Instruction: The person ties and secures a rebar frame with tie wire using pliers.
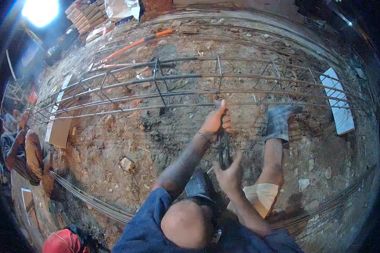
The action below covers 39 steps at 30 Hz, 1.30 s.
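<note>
The left hand clasped a dark object, steel cage just beyond its fingers; right hand blurred, grip unclear; slack fingers risked dropping it.

Mid-frame, the cage was matt, rusty-looking metal; below it, the tool looked metallic; the ground was rough; far right, the block looked smooth; lower centre, the shirt was matt cloth.
</note>
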### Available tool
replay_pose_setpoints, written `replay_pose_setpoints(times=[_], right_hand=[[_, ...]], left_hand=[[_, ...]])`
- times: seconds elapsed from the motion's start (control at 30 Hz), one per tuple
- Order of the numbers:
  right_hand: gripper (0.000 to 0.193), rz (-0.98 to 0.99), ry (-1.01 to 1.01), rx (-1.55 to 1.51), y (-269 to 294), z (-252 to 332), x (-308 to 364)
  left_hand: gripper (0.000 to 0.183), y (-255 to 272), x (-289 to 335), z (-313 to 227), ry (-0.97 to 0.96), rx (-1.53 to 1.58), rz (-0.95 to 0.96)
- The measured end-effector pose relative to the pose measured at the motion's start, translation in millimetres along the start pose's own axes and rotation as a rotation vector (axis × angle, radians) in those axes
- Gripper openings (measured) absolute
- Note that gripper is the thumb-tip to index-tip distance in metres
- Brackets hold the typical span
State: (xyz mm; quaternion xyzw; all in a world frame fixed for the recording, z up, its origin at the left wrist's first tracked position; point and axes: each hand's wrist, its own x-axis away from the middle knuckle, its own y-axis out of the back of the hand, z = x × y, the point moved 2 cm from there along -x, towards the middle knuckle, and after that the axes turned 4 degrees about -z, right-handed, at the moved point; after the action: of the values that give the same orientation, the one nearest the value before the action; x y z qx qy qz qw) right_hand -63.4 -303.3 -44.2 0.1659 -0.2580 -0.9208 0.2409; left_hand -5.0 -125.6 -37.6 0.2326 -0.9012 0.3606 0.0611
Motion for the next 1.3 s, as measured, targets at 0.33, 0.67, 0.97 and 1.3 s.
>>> replay_pose_setpoints(times=[0.33,0.67,0.97,1.3], right_hand=[[0.08,-0.091,-0.02,-0.221,7,-36,39],[0.035,0.356,-0.56,-0.735,-6,-75,36],[0.028,0.477,-0.88,-0.989,-1,-108,41],[0.022,0.685,-0.755,-0.909,37,-126,39]], left_hand=[[0.027,-17,22,39,0.018,0.159,-0.093],[0.049,63,48,83,-0.217,-0.673,-0.298],[0.027,94,53,92,0.016,-0.479,-0.214],[0.023,98,49,52,-0.541,-1.319,-0.5]])
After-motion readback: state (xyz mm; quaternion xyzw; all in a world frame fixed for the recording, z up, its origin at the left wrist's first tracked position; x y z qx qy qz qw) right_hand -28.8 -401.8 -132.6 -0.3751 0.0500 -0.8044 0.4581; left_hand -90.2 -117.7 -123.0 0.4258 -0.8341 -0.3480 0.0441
